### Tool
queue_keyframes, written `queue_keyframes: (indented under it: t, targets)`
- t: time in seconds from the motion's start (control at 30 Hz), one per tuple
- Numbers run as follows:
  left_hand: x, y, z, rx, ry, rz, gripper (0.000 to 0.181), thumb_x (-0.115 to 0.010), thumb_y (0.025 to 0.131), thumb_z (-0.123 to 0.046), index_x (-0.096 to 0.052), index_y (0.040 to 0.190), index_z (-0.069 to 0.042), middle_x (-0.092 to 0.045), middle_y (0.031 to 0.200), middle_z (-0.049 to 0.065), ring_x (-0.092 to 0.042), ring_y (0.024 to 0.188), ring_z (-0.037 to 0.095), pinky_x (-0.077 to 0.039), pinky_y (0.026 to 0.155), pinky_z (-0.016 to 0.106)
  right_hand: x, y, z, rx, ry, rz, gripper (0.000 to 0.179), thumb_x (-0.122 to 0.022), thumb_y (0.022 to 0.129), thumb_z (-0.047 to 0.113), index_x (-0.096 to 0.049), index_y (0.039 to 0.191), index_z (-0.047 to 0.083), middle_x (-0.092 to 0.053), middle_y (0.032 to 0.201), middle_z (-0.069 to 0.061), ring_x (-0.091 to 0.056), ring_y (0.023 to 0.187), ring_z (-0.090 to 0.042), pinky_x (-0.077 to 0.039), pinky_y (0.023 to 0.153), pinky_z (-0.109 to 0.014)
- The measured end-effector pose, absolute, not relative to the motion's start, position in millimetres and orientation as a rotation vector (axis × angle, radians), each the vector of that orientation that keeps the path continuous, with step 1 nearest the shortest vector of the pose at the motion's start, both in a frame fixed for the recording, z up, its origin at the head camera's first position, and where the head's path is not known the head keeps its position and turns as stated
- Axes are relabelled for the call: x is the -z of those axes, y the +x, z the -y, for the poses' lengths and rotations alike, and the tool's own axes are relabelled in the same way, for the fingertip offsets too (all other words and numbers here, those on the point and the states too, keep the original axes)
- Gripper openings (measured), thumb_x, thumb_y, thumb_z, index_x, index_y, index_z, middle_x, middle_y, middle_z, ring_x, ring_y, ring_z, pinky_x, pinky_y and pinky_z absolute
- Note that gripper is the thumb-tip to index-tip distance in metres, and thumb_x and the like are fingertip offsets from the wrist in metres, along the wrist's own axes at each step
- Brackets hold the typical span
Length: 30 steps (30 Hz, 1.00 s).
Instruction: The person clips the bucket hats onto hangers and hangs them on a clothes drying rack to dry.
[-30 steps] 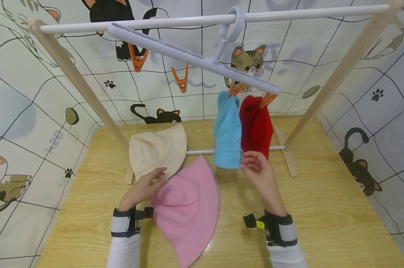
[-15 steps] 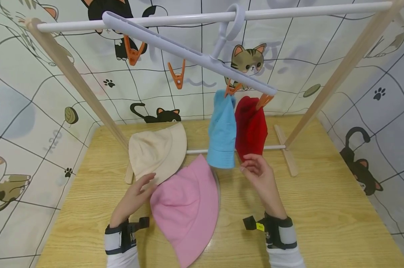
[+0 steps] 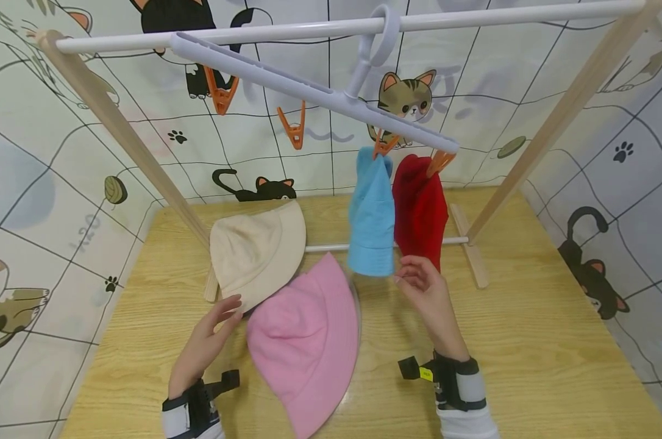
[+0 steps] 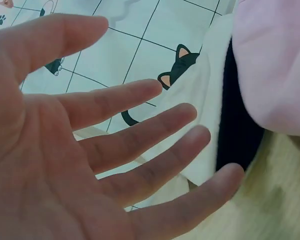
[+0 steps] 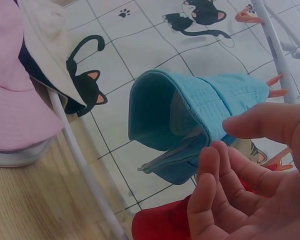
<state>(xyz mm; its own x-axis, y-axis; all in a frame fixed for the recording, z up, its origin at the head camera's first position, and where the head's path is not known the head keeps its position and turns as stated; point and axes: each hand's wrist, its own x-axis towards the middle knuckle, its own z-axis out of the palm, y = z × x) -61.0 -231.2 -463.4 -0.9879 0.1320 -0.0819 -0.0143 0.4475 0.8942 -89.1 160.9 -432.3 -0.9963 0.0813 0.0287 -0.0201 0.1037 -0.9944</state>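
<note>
The left hand [image 3: 207,342], fingers spread, is near a cream hat [image 3: 258,249]. The right hand [image 3: 428,300], fingers loosely bent, hovers beside a hanging blue hat [image 3: 372,219].

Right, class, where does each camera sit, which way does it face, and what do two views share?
Head: on the head, facing forward and down at the pale wooden table; left hand, right hand and white sleeves show.
Left wrist: worn there, facing the cream cloth bucket hat; only its hand shows.
Right wrist: worn there, facing the light-blue cloth bucket hat; only its hand shows.
Wrist views share the pink cloth bucket hat.
</note>
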Motion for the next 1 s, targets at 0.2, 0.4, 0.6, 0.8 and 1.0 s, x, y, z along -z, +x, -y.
queue_keyframes:
  t: [0.2, 0.4, 0.6, 0.8, 1.0]
  targets:
    - [473.5, -54.2, 230.1, -1.649, 0.054, -2.481, 0.042, -0.053, 0.1, -0.015, -0.045, 0.139, 0.0, -0.049, 0.135, 0.024, -0.048, 0.119, 0.038, -0.049, 0.086, 0.032, 434.0, -89.0, -160.5, -2.062, -0.054, 2.274, 0.032, -0.061, 0.092, -0.002, -0.051, 0.122, -0.005, -0.058, 0.107, -0.024, -0.056, 0.091, -0.019, -0.048, 0.079, -0.02]
    - [479.8, -50.4, 229.6, -1.746, -0.082, -2.379, 0.046, -0.051, 0.101, -0.016, -0.036, 0.143, -0.002, -0.037, 0.142, 0.024, -0.047, 0.121, 0.04, -0.049, 0.089, 0.042, 435.1, -89.4, -160.0, -2.064, -0.071, 2.292, 0.033, -0.06, 0.092, -0.002, -0.05, 0.123, -0.005, -0.058, 0.108, -0.023, -0.055, 0.092, -0.021, -0.048, 0.08, -0.021]
    - [480.6, -47.2, 229.0, -1.728, -0.126, -2.367, 0.048, -0.05, 0.102, -0.019, -0.033, 0.144, -0.002, -0.035, 0.143, 0.023, -0.046, 0.122, 0.042, -0.048, 0.091, 0.047, 436.3, -89.1, -160.0, -2.062, -0.077, 2.313, 0.033, -0.061, 0.092, 0.0, -0.05, 0.123, -0.004, -0.057, 0.109, -0.022, -0.055, 0.092, -0.022, -0.049, 0.081, -0.021]
    - [482.2, -44.7, 228.2, -1.722, -0.201, -2.372, 0.047, -0.05, 0.102, -0.015, -0.033, 0.142, 0.0, -0.034, 0.139, 0.023, -0.047, 0.12, 0.042, -0.048, 0.091, 0.047, 437.7, -88.3, -161.4, -2.064, -0.082, 2.311, 0.033, -0.061, 0.092, -0.001, -0.05, 0.123, -0.004, -0.058, 0.108, -0.022, -0.056, 0.092, -0.022, -0.049, 0.08, -0.021]
    - [483.6, -41.2, 226.8, -1.752, -0.26, -2.394, 0.042, -0.049, 0.102, -0.014, -0.037, 0.14, 0.0, -0.041, 0.13, 0.022, -0.051, 0.115, 0.038, -0.051, 0.087, 0.038, 439.2, -89.1, -162.8, -2.05, -0.086, 2.32, 0.032, -0.061, 0.092, -0.001, -0.049, 0.122, -0.006, -0.057, 0.108, -0.022, -0.056, 0.092, -0.021, -0.048, 0.082, -0.02]
